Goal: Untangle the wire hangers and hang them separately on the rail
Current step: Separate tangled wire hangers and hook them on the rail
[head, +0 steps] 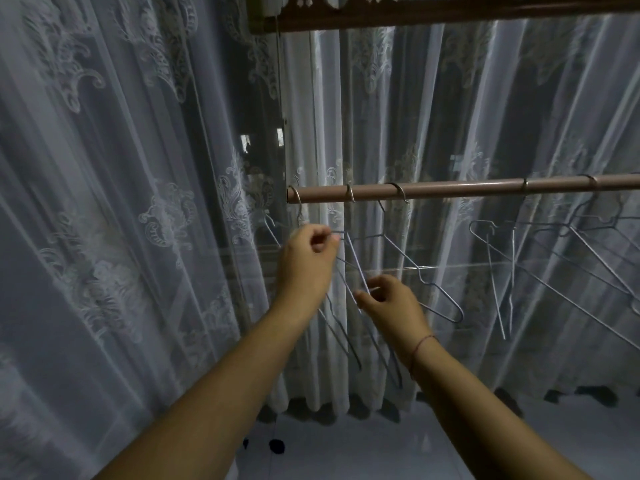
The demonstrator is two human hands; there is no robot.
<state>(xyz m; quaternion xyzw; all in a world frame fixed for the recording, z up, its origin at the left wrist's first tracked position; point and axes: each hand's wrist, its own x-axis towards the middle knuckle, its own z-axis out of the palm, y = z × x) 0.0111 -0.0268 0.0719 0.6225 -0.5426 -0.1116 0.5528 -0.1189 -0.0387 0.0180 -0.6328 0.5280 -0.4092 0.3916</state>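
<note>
At the left end of the pinkish-brown round rail [460, 189], the left hand [306, 261] pinches the neck of the tangled grey wire hangers [355, 261] hooked there. Just below and to the right, the right hand [393, 304] pinches one of their lower wires.

Left hand [306, 261] and right hand [391, 306] on tangled wire hangers [356, 265] beneath the rail [450, 190], lace curtain [104, 202] behind.
</note>
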